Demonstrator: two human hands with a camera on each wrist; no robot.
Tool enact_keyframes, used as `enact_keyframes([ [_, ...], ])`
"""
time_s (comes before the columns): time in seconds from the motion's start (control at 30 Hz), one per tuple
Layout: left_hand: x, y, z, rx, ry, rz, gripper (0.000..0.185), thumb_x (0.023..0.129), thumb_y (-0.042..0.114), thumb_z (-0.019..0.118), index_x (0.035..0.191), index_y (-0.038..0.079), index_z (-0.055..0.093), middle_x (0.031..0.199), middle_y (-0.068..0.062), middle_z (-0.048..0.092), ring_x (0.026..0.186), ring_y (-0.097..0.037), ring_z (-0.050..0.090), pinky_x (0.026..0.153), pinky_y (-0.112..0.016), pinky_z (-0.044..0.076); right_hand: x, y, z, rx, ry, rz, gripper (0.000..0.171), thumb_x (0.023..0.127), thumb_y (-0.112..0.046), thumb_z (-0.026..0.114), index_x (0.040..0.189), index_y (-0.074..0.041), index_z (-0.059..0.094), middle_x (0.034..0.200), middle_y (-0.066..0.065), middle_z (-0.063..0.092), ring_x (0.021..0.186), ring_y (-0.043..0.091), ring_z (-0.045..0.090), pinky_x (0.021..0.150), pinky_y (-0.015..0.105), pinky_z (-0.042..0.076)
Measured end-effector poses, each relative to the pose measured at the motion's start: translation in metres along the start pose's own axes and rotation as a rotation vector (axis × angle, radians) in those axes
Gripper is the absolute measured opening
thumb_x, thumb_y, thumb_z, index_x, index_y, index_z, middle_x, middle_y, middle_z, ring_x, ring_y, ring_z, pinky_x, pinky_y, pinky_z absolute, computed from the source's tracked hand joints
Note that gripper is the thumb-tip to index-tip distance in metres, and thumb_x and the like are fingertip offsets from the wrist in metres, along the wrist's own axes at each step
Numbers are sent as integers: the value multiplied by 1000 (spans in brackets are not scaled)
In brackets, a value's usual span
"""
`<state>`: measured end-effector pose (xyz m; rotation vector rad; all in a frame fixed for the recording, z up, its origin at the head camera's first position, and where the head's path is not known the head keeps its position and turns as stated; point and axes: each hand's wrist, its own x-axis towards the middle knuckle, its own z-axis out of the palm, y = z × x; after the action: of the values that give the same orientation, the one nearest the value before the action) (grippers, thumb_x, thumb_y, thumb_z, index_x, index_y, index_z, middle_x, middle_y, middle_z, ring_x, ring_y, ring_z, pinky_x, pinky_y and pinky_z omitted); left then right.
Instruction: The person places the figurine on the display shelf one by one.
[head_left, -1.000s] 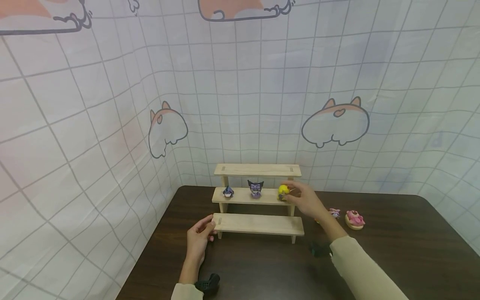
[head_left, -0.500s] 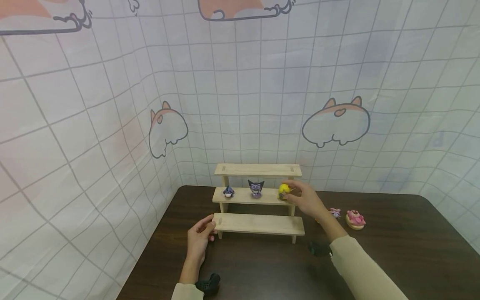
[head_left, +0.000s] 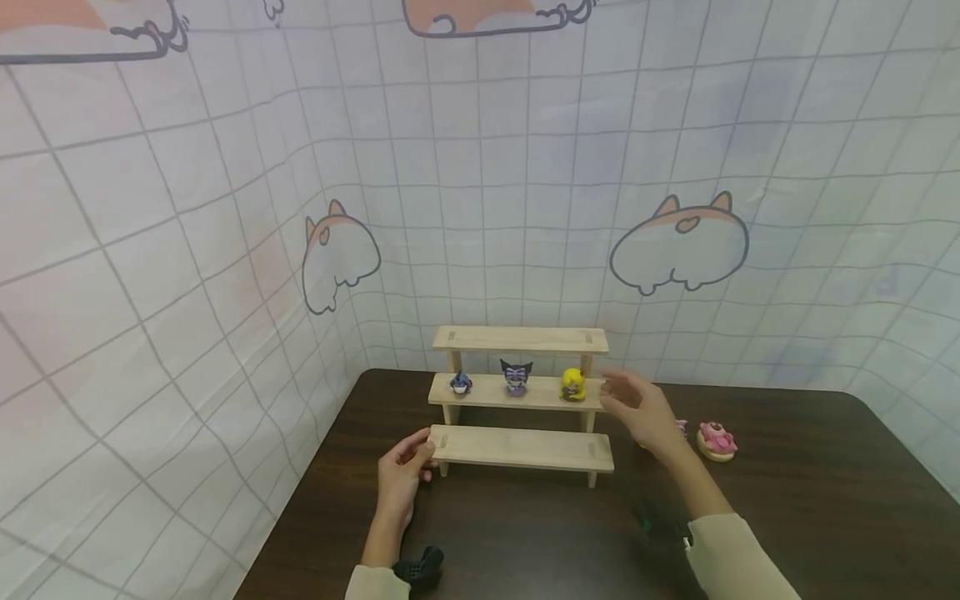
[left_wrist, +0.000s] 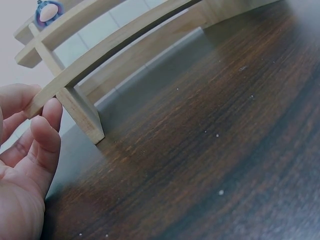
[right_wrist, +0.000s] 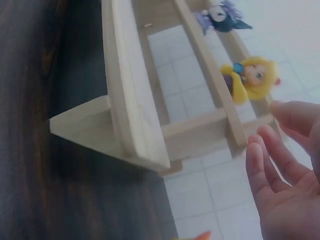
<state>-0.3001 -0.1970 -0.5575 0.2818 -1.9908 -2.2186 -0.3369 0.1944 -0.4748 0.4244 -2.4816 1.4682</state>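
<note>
A three-tier wooden shelf [head_left: 521, 448] stands at the back of the dark table [head_left: 787, 517]. On its middle tier sit a small blue figure [head_left: 460, 383], a purple figure [head_left: 516, 377] and a yellow figure [head_left: 572, 385]. My right hand [head_left: 643, 410] hovers just right of the yellow figure [right_wrist: 250, 77], fingers relaxed and holding nothing. My left hand [head_left: 405, 467] pinches the left end of the lowest tier [left_wrist: 45, 97] between thumb and fingers.
A pink figure [head_left: 716, 439] on a round tan base lies on the table right of the shelf, with another small pink figure [head_left: 681, 427] partly hidden behind my right hand. A grid-patterned cloth backdrop [head_left: 225, 250] closes in the back and left.
My right hand has let go of the yellow figure, which now stands on the middle tier, and has drawn back to the right. The left hand has not moved.
</note>
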Motion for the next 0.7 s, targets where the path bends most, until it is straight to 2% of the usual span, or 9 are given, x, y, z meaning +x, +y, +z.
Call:
enact_keyframes([
  [0.27, 3, -2, -1, 0, -3, -5, 36, 89, 16, 69, 124, 7, 64, 98, -5, 68, 72, -14, 65, 56, -23, 52, -34, 11, -21, 18, 108, 42, 37, 94, -35, 61, 124, -13, 61, 115, 12, 67, 97, -5, 60, 81, 11, 47],
  [0.53, 1, -3, -1, 2, 3, 11, 35, 89, 18, 70, 122, 9, 65, 100, -6, 68, 72, -14, 65, 56, -22, 51, -53, 30, -46, 17, 183, 115, 38, 94, -36, 61, 124, -12, 61, 113, 3, 68, 93, 2, 63, 76, 16, 51],
  [0.6, 0, -3, 0, 8, 10, 19, 36, 88, 20, 71, 122, 10, 66, 101, -8, 68, 73, -14, 65, 56, -22, 51, -56, 33, -53, 8, 201, 136, 39, 94, -38, 61, 124, -12, 61, 112, -2, 68, 93, 2, 63, 74, 18, 52],
  [0.7, 0, -3, 1, 13, 19, 30, 35, 87, 22, 72, 120, 11, 67, 101, -9, 68, 72, -15, 66, 56, -22, 51, -59, 37, -63, 57, 220, 173, 40, 93, -37, 62, 124, -12, 61, 106, -11, 69, 91, 2, 64, 71, 18, 52],
])
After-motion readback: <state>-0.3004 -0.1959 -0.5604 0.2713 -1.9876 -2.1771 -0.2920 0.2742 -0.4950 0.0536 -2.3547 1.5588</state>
